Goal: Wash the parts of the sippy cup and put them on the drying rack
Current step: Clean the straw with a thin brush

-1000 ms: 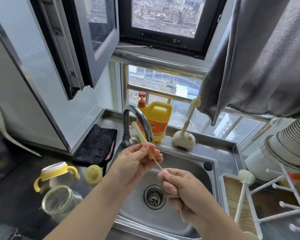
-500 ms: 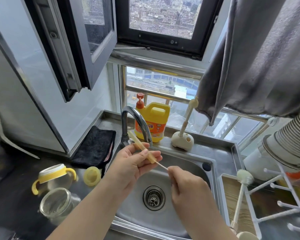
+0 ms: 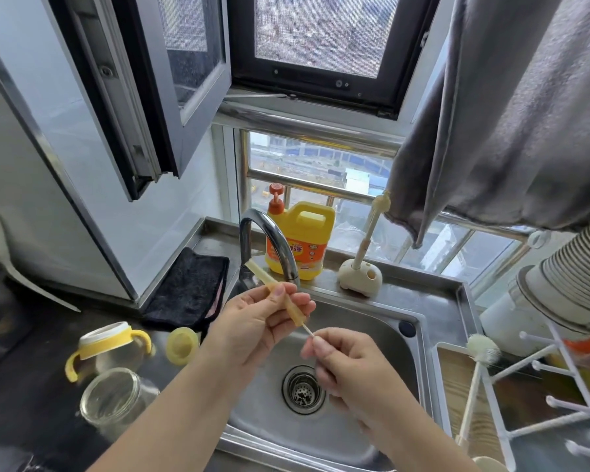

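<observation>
Above the sink [image 3: 372,321], the left hand [image 3: 252,321] holds the yellowish straw [image 3: 286,303] between thumb and curled fingers, and the straw lies slanted, its upper end near the tap [image 3: 269,240]. From the lower end of the straw a thin brush wire [image 3: 308,330] comes out, and the right hand [image 3: 351,362] pinches this wire with the fingertips, just below and right of the left hand. Left of the grip, on the dark counter, stand the lid [image 3: 108,345] with 2 yellow handles, the clear cup [image 3: 113,401] lying on its side, and a small yellow cap [image 3: 182,345]. Right of the grip, the white rack [image 3: 559,369] carries a round brush [image 3: 482,349]. Behind the tap stands a yellow soap bottle [image 3: 300,243]
</observation>
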